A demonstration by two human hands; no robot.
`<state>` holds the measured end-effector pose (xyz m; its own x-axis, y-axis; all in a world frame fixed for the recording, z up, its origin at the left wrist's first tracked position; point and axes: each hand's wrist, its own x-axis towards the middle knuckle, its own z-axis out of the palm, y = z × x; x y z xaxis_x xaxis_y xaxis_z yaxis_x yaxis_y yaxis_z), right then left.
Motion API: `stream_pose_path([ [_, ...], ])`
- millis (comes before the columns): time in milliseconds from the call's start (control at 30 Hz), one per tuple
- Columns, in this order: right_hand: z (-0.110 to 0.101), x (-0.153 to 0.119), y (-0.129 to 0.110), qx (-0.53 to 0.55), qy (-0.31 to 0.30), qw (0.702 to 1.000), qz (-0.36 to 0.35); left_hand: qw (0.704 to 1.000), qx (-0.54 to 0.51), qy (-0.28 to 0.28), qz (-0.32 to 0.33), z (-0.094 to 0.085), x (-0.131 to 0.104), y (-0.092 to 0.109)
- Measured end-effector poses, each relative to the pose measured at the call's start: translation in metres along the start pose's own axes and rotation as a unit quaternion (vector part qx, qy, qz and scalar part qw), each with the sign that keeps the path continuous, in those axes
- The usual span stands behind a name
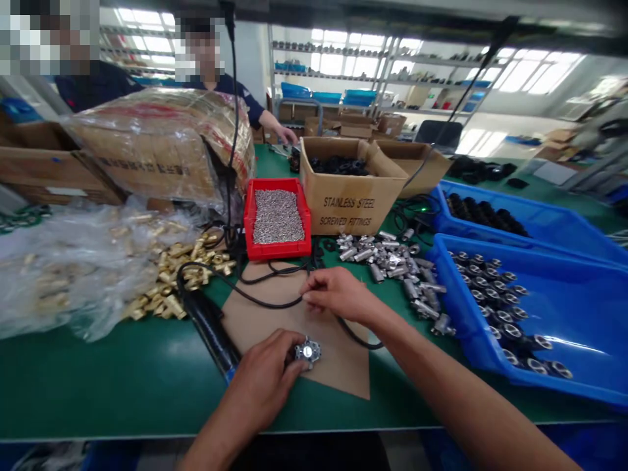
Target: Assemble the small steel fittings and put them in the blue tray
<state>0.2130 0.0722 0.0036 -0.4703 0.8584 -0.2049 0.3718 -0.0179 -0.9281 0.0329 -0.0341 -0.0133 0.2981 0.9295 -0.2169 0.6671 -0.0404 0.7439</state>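
The place was a factory workshop that handled metal fittings. A long green-topped workbench (98,386) carried loose gold-coloured metal fittings (171,304), a heap of silver metal fittings (392,261), and a red plastic bin (279,250) full of small silvery pieces (277,216). Large blue plastic trays (579,314) held dark parts with metallic rings (505,317), and a brown cardboard box (343,204) read "STAINLESS STEEL SCREWED FITTINGS". Behind, tall metal shelving (383,73) stored rows of parts, and a person in dark blue clothing (226,85) stood across the bench.
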Motion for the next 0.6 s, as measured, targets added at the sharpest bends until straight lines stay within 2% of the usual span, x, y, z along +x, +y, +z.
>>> stream_pose_path([
  [100, 0.004, -0.023, 0.014, 0.03, -0.02, 0.999, 0.018, 1.0, 0.002, 0.011, 0.008, -0.001, 0.0, -0.001],
  [233, 0.011, -0.04, 0.02, 0.016, -0.006, 1.0, 0.016, 1.0, 0.002, 0.014, 0.017, -0.002, 0.0, 0.001],
  [467, 0.022, -0.045, 0.022, 0.06, -0.06, 0.996, 0.012, 1.0, 0.016, 0.017, 0.019, -0.002, 0.0, 0.001],
  [600, 0.028, -0.043, 0.03, 0.108, -0.076, 0.99, 0.043, 1.0, 0.019, 0.018, 0.013, -0.002, 0.0, 0.0],
])
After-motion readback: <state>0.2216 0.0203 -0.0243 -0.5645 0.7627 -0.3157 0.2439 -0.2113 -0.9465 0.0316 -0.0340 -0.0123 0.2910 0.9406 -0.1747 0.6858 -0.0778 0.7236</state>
